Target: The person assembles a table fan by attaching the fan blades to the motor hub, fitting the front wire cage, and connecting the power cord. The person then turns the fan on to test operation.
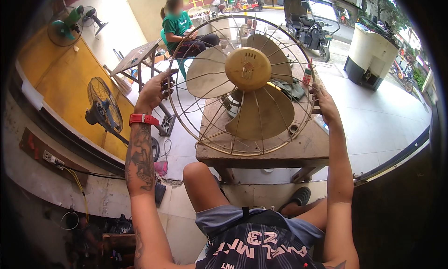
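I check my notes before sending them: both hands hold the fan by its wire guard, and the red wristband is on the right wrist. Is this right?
One thing is wrong: the head view shows the red wristband on the left wrist. The hold on the fan is correct.

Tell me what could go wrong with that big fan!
The fan might tip if it's bumped by the left hand or right hand, since both are right at its edge. Its cage has wide gaps, so a hand could poke in and get hit if the blades turned. The red bottle near the right hand might get knocked over.
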The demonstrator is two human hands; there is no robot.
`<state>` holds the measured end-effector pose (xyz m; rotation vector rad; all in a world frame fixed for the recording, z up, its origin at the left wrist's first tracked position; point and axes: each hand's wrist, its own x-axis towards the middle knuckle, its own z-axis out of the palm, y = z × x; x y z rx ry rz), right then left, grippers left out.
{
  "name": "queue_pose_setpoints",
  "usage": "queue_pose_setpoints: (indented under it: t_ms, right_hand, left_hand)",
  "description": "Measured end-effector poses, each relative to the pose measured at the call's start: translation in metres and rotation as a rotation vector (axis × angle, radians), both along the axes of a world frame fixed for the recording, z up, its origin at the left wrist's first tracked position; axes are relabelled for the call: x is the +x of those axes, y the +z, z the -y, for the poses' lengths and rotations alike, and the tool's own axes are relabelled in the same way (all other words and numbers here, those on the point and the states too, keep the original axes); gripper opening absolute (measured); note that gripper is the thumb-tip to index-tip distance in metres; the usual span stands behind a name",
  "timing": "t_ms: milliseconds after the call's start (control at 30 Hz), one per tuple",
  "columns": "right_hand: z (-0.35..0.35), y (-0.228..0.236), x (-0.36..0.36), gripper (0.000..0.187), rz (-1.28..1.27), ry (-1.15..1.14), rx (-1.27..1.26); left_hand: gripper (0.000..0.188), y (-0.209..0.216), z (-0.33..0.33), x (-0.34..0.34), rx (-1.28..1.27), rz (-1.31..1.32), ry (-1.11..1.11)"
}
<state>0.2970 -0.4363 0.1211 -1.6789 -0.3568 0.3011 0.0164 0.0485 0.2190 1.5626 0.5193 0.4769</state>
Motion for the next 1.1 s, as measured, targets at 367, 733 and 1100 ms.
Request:
queue_pose_setpoints:
  t_ms: [367, 733, 1100]
  right_hand:
    - [-0.006, -0.022, 0.017, 0.071, -0.014, 0.0, -0.044]
    - [-0.014, -0.025, 0.037, 0.069, -0.04, -0.083, 0.051]
    - [-0.03, -0.059, 0.083, 0.06, -0.15, -0.067, 0.159]
  left_hand:
    - [0.031, -0.028, 0.004, -0.01, -0.024, 0.016, -0.03]
    - [0.04, -0.023, 0.017, -0.004, 0.115, 0.007, -0.057]
    - [0.042, -0.008, 0.03, -0.001, 0.128, -0.006, -0.072]
